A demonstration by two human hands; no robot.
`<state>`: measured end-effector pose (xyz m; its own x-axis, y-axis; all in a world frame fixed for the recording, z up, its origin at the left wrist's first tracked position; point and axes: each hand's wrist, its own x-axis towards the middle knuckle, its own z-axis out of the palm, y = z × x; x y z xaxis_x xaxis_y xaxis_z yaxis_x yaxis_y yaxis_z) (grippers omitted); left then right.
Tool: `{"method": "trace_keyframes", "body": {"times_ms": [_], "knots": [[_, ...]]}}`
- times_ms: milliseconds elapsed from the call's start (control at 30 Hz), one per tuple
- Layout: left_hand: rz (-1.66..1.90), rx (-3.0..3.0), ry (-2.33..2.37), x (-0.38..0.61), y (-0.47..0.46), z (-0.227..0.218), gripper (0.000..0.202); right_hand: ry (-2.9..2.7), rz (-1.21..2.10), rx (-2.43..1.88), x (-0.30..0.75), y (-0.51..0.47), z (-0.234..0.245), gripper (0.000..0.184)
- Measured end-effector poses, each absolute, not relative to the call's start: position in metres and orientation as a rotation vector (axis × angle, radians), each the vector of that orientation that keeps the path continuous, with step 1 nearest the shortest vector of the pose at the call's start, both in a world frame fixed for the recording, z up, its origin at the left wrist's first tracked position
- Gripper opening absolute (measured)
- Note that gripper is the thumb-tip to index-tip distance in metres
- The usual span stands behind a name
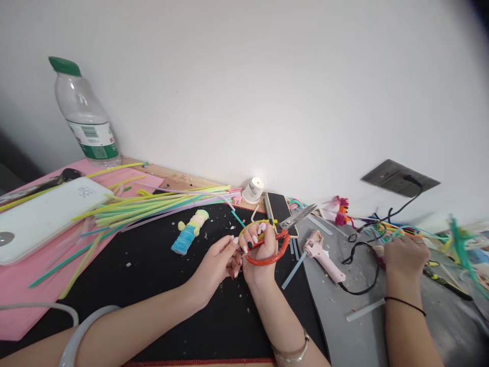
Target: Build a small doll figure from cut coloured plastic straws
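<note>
My right hand [260, 250] is closed around red-handled scissors [284, 250], their blades slightly apart and pointing up and right, away from my fingers. A yellow fuzzy strip [250, 226] arcs over its knuckles; where the strip ends is hidden. My left hand [221, 257] meets it with thumb and fingers pinched together. What those fingertips hold is too small to make out. To the left on the black mat [153, 285] lies a small fuzzy figure [191, 232] with a blue lower part and a yellow and peach top.
Pipe cleaners [153, 206] spread over pink paper [23, 316] beside a white power bank [49, 216]. A plastic bottle [89, 122] and paper cup [253, 190] stand near the wall. At right are a pink glue gun [324, 257], its black cord and another person's fist [407, 257].
</note>
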<state>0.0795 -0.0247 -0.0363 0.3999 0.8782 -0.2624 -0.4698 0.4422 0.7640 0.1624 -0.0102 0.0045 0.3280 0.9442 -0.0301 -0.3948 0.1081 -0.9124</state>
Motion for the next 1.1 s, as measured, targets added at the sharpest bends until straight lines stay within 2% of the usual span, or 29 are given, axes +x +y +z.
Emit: {"method": "trace_keyframes", "body": {"times_ms": [467, 867, 1100], "knots": [[0.968, 0.802, 0.879, 0.076, -0.023, -0.033, 0.037, -0.669, 1.139, -1.051, 0.162, -0.013, 0.004, 0.038], [0.953, 0.811, 0.895, 0.077, -0.023, -0.033, 0.040, -0.478, 1.291, -0.663, 0.163, -0.010, -0.004, 0.035], [0.951, 0.794, 0.894, 0.077, -0.022, -0.034, 0.041, -0.417, 1.320, -0.608, 0.160, -0.008, -0.008, 0.036]]}}
